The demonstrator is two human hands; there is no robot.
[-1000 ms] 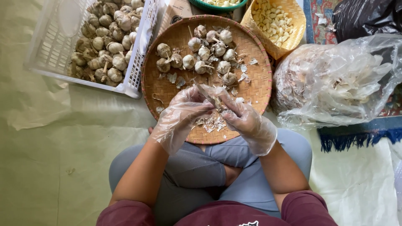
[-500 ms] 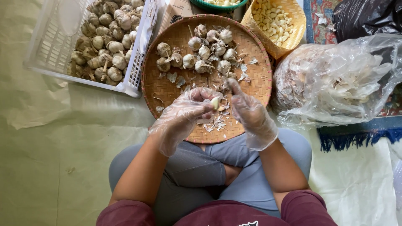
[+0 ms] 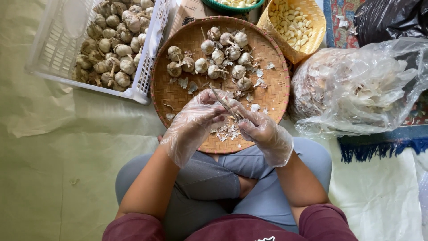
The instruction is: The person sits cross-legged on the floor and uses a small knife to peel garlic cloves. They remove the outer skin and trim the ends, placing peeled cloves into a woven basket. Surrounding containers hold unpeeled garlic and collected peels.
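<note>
Both my hands wear thin clear plastic gloves and meet over the near part of a round woven tray (image 3: 178, 91). My left hand (image 3: 194, 122) is curled around a garlic piece that is mostly hidden by the fingers. A small knife (image 3: 223, 103) is gripped in my right hand (image 3: 263, 131), its thin blade pointing up and left toward the left fingers. Several whole garlic bulbs (image 3: 216, 56) lie on the far half of the tray. Papery skin scraps (image 3: 227, 131) are piled under my hands.
A white plastic crate (image 3: 147, 76) full of garlic bulbs stands at the far left. A yellow woven basket (image 3: 312, 38) holds peeled cloves. A clear plastic bag (image 3: 356, 89) of skins lies at the right. My crossed legs in grey-blue trousers (image 3: 214, 178) are below the tray.
My hands parted briefly half a second ago and have come back together, with the knife blade now laid against what the left hand holds.
</note>
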